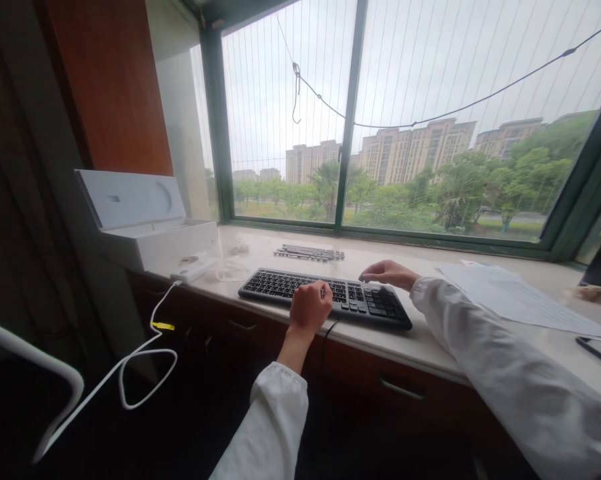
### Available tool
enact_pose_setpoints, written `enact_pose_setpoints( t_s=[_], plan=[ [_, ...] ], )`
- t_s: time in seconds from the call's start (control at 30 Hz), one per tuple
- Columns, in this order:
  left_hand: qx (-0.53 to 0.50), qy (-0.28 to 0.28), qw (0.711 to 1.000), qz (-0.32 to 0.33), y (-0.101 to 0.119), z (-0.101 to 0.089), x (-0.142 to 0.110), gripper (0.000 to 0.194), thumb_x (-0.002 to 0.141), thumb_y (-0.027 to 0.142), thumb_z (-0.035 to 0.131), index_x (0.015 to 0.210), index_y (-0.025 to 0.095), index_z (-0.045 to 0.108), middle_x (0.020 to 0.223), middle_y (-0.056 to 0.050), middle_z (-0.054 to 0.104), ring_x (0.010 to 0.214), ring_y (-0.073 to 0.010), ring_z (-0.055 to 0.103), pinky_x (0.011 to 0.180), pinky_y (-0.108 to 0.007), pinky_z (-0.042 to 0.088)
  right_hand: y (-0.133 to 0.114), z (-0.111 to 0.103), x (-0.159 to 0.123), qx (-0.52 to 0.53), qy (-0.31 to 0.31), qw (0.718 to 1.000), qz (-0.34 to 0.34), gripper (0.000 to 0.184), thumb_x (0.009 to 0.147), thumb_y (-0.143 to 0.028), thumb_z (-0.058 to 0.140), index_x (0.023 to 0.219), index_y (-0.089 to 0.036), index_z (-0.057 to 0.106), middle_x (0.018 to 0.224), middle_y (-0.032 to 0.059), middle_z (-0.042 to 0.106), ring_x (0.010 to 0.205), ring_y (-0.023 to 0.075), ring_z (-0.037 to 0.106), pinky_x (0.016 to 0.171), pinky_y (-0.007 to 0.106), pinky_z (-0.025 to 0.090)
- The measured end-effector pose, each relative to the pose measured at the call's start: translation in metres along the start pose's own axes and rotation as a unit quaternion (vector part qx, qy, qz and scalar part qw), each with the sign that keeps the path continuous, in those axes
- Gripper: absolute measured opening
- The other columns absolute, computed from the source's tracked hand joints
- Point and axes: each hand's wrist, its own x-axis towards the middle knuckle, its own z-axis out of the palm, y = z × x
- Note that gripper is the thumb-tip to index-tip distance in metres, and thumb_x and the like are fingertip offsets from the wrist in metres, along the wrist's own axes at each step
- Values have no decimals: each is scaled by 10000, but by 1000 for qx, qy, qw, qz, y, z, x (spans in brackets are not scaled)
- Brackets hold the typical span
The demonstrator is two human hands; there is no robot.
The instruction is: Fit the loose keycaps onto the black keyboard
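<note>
A black keyboard lies along the front edge of the white counter. My left hand is closed in a fist over its middle, knuckles up; the curled fingers hide whatever they may hold. Over the keyboard's upper right, above the number keys, my right hand has thumb and fingers pinched together. A small dark piece, which looks like a keycap, shows at its fingertips. Behind the keyboard, several loose dark keycaps are laid out in rows. Both forearms are in white sleeves.
An open white box stands at the left end of the counter. Beside it sits a white power strip, its cable hanging down. Paper sheets and a dark-edged device lie at right. A window rises behind.
</note>
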Motion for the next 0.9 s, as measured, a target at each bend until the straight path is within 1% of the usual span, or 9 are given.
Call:
enact_pose_setpoints(
  t_s=[0.07, 0.17, 0.3, 0.37, 0.47, 0.6, 0.7, 0.8, 0.9],
  plan=[
    [5, 3, 1000, 3, 0, 1, 0, 330, 936, 349, 397, 860, 218, 689, 767, -54, 706, 737, -196, 652, 718, -272, 424, 3, 0, -1, -7, -19, 1000, -24, 588, 653, -651, 670, 972, -164, 752, 915, 78, 733, 809, 205, 603, 722, 303, 422],
    [11, 6, 1000, 6, 0, 2, 0, 340, 937, 356, 393, 847, 215, 689, 758, -55, 703, 721, -194, 647, 707, -271, 417, 6, 0, -2, -8, -12, 999, -49, 582, 658, -654, 665, 972, -173, 755, 950, 71, 730, 879, 226, 613, 798, 322, 428],
    [10, 1, 1000, 12, -1, 2, 1, 329, 930, 353, 404, 835, 227, 693, 747, -43, 704, 716, -191, 643, 699, -273, 410, 3, 3, -5, 3, 7, 999, -36, 617, 650, -660, 667, 981, -147, 750, 889, 78, 729, 787, 202, 605, 718, 311, 435],
    [8, -5, 1000, 15, -1, 1, 3, 327, 928, 354, 409, 841, 234, 700, 753, -37, 707, 731, -190, 646, 705, -272, 410, 0, 5, -6, 3, 11, 999, -36, 615, 654, -655, 666, 988, -145, 748, 881, 76, 730, 769, 191, 603, 707, 304, 436],
    [11, -19, 1000, 14, 1, 0, 4, 337, 933, 364, 403, 880, 240, 712, 776, -36, 713, 761, -186, 650, 724, -269, 413, -4, 9, -7, -2, 12, 999, -34, 596, 656, -639, 674, 995, -154, 749, 906, 74, 736, 807, 198, 616, 755, 308, 443],
    [43, -30, 998, 19, 8, -1, 5, 335, 932, 383, 408, 897, 254, 715, 784, -32, 710, 771, -197, 649, 720, -278, 413, -9, 11, -9, 6, -11, 999, -52, 564, 633, -621, 708, 960, -164, 760, 932, 76, 743, 912, 228, 632, 850, 314, 441],
    [53, -31, 997, 35, 17, 0, 8, 360, 946, 401, 380, 878, 259, 704, 785, -24, 701, 758, -195, 642, 704, -279, 412, -12, 13, -9, 12, -30, 997, -69, 572, 636, -618, 710, 972, -157, 756, 925, 82, 744, 913, 237, 637, 853, 324, 445],
    [49, -41, 996, 59, 27, 2, 10, 381, 963, 408, 351, 905, 258, 696, 870, -25, 696, 809, -184, 637, 721, -273, 416, -14, 14, -11, 6, -44, 996, -71, 593, 650, -619, 698, 1011, -150, 745, 906, 80, 743, 877, 232, 637, 816, 326, 450],
    [40, -54, 993, 95, 32, 4, 11, 357, 972, 401, 342, 1032, 292, 676, 983, -18, 677, 883, -179, 625, 746, -271, 427, -17, 14, -14, 2, -51, 996, -71, 610, 654, -624, 691, 1033, -149, 740, 900, 76, 742, 868, 227, 632, 785, 314, 444]
  ],
)
